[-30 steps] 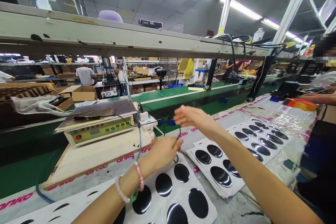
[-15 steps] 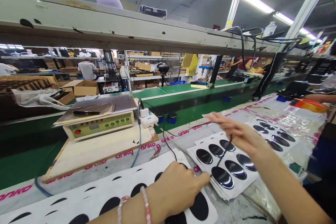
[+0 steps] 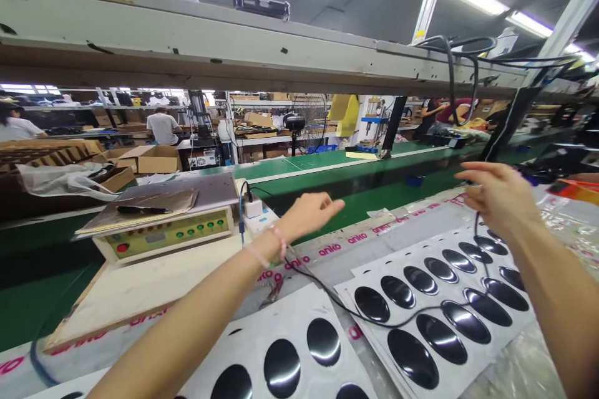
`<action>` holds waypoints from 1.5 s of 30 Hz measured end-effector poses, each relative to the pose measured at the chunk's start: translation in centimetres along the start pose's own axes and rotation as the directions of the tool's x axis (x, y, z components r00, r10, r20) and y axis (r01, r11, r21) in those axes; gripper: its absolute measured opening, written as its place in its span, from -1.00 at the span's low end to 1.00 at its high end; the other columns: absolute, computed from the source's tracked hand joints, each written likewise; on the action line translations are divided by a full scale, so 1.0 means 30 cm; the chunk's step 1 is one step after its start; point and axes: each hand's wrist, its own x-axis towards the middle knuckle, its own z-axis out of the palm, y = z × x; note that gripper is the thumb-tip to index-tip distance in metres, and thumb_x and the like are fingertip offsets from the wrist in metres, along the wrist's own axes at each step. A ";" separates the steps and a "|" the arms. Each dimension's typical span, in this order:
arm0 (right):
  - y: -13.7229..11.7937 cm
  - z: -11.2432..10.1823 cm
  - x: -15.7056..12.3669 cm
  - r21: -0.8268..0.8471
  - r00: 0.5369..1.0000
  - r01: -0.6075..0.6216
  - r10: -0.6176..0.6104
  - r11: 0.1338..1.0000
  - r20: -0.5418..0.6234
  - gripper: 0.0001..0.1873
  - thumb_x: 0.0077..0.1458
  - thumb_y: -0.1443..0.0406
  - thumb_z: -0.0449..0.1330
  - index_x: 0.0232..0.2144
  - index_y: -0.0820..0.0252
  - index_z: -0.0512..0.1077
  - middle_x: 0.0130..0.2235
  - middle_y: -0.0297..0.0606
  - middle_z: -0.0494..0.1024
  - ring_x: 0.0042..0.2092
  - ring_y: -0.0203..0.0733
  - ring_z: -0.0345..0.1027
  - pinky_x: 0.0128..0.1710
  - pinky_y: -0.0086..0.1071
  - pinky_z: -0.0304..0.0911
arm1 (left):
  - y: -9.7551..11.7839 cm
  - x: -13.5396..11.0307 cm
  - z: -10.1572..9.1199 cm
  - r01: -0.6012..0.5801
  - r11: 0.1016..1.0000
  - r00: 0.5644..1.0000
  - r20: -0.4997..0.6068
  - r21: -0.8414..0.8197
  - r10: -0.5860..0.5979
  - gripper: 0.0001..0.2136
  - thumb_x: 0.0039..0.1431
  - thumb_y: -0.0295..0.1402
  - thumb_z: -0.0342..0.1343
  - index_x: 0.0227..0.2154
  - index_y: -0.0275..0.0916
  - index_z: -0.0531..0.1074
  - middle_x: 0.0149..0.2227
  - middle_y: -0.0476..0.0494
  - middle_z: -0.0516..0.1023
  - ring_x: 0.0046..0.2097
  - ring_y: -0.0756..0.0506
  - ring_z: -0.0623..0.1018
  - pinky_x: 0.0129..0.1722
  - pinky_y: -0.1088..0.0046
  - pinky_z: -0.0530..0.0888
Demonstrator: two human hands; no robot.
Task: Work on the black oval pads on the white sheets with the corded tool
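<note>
On the grey work bench (image 3: 327,268), a beige controller box with green buttons (image 3: 168,234) stands at the left, and white sheets with glossy black oval stickers (image 3: 397,268) lie flat at the lower right. A thin black cable (image 3: 374,322) crosses these sheets and rises into the curled fingers (image 3: 482,190) of the right hand (image 3: 503,199), but I cannot tell if they grip it. The left hand (image 3: 309,215) is open and released, and it holds nothing.

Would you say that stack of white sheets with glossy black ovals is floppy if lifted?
Probably floppy: the stack of white sheets looks thin-layered. Its layers sit slightly offset, so they may slide apart. The glossy black ovals might feel slick.
</note>
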 end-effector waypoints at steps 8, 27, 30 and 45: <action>0.040 0.144 -0.131 -0.656 0.980 0.200 -0.147 0.728 0.136 -0.44 0.10 0.00 -0.04 0.07 0.10 0.31 0.25 -0.18 0.11 -0.34 -0.07 0.33 -0.34 -0.15 0.20 | -0.247 0.242 0.120 0.507 0.835 0.848 0.049 0.213 -0.528 -0.26 0.12 0.04 0.16 0.27 -0.13 0.06 0.36 -0.27 -0.17 0.32 -0.52 -0.20 0.18 -0.39 -0.17; -0.007 0.145 -0.296 -0.563 0.993 0.052 0.018 0.825 0.119 -0.37 0.04 -0.11 -0.07 0.05 0.08 0.29 -0.27 -0.25 0.55 -0.42 -0.05 0.42 -0.34 -0.21 0.26 | -0.195 0.159 0.199 0.303 0.879 0.939 -0.272 0.367 -0.210 -0.56 0.22 -0.16 0.14 0.06 -0.29 0.28 -0.01 -0.25 0.38 -0.01 -0.23 0.43 -0.02 0.07 0.42; -0.038 0.167 -0.312 -0.527 0.989 0.096 -0.021 0.845 0.147 -0.30 0.07 -0.09 -0.07 0.16 0.13 0.17 -0.37 -0.29 0.54 -0.54 -0.12 0.33 -0.42 -0.24 0.24 | -0.078 0.156 0.129 0.140 0.919 0.955 -0.296 0.368 -0.026 -0.55 0.20 -0.14 0.15 0.04 -0.30 0.28 -0.04 -0.24 0.40 -0.03 -0.21 0.44 -0.03 0.10 0.42; -0.237 0.391 -0.518 -0.262 0.809 0.546 -0.418 0.796 0.414 -0.50 0.30 0.02 -0.11 0.25 -0.17 0.09 -0.35 -0.32 0.55 -0.48 -0.12 0.45 -0.57 -0.34 0.37 | -0.081 -0.814 -0.096 0.245 0.928 0.969 -0.052 0.280 -0.240 -0.55 -0.09 -0.12 0.32 -0.13 -0.05 0.32 -0.20 -0.04 0.53 -0.19 -0.24 0.53 -0.30 0.30 0.43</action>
